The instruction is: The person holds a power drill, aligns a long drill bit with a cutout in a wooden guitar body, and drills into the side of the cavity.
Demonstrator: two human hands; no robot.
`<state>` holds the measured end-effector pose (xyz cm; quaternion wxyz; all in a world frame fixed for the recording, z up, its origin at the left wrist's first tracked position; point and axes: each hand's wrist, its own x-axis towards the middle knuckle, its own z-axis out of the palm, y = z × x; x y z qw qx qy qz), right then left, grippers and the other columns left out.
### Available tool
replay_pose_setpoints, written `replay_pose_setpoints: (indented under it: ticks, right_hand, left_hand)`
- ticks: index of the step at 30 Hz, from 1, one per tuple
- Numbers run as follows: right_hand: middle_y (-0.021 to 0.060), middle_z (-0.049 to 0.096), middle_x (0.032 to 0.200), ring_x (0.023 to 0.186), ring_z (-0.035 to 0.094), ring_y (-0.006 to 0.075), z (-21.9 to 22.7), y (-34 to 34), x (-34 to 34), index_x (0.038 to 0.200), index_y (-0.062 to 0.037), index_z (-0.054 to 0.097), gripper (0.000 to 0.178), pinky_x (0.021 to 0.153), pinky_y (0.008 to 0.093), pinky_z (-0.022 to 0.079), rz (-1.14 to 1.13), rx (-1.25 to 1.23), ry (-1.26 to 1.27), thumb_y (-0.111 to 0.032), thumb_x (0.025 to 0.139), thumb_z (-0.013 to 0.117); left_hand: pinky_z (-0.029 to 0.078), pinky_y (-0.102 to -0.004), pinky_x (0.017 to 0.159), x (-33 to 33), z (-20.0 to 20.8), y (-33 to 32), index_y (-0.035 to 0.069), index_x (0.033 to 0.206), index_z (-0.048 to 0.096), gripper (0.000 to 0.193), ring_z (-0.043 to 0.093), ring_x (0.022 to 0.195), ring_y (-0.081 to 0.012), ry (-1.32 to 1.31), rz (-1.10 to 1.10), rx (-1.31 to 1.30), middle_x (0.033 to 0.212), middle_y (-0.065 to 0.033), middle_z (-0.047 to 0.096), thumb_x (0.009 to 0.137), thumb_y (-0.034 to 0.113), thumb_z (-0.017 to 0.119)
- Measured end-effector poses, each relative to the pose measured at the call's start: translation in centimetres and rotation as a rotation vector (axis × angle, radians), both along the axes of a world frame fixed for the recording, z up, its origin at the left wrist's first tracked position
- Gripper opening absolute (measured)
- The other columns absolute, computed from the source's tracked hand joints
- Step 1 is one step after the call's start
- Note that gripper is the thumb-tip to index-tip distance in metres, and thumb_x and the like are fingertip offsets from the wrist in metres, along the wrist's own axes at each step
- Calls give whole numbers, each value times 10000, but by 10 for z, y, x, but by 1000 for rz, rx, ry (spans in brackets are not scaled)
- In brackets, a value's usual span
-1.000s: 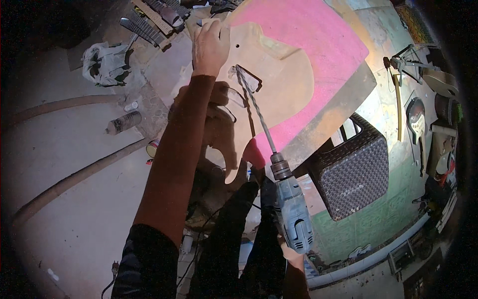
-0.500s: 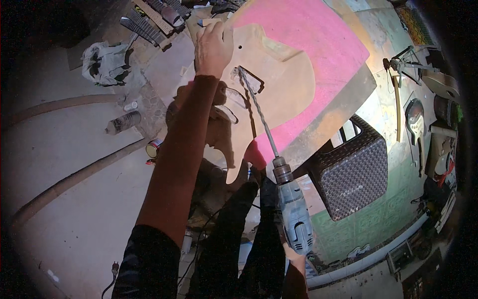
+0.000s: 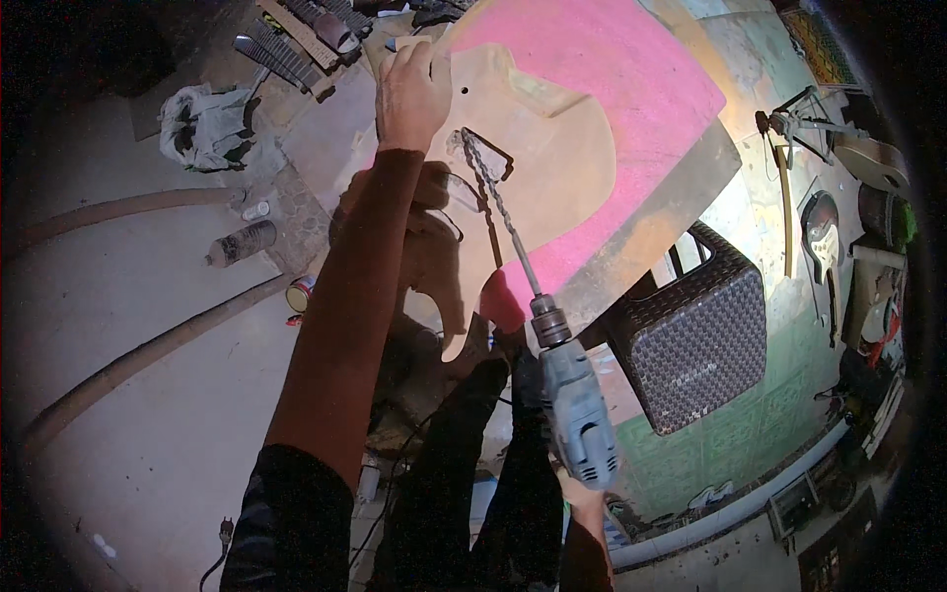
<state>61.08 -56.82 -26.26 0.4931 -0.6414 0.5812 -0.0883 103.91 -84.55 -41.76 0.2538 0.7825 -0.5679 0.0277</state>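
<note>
A pale guitar-shaped body (image 3: 557, 163) is lying toward 12 o'clock on a pink sheet (image 3: 656, 79), and its shaping seems partway along. Its curved outline is already standing cut, a small round hole (image 3: 465, 91) is showing near the upper edge, and below that hole an angular, dark-edged opening (image 3: 496, 158) is appearing. The long bit (image 3: 513, 233) of a blue-grey drill (image 3: 575, 400) is reaching up from 5 o'clock, its tip meeting that opening's 10 o'clock corner; its depth is not showing. Rough wood around the tip is suggesting unfinished work there. The right hand (image 3: 584, 490), partly hidden, is keeping its grip closed on the drill. The left hand (image 3: 412, 104) is resting along the body's 11 o'clock edge; whether its grip is closing, I cannot tell.
</note>
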Motion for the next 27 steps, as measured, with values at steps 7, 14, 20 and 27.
replay_pose_setpoints:
  ticks: [7,14,20,27]
  right_hand:
    - [116,671,964,860,643,281,9,23,15,975,-69,681,272,759,393,497,56,24,38,-141,715,714]
    - [125,670,1106,959,654,291,10,16,4,1062,-79,680,399,770,429,493,84,-95,18,-235,700,746]
    - [74,639,817,712,606,179,18,14,34,916,-9,658,192,664,314,487,-673,414,-355,-28,727,684]
    - [96,661,810,699,616,238,14,23,42,908,-1,672,214,673,318,489,17,-153,134,-33,697,680]
  left_hand:
    - [459,-481,885,2,0,1,1,1074,640,321,569,984,-421,-37,-5,-31,1076,-202,643,918,262,540]
    - [456,-488,871,-4,10,2,4,979,644,270,569,970,-423,17,21,7,1016,-206,643,911,243,539]
    - [458,-485,872,-8,8,1,7,963,645,280,577,967,-418,-50,58,10,1002,-197,648,914,248,512]
    - [435,-497,838,-6,6,-1,-7,889,624,252,579,894,-420,-106,68,-32,930,-218,643,919,218,513]
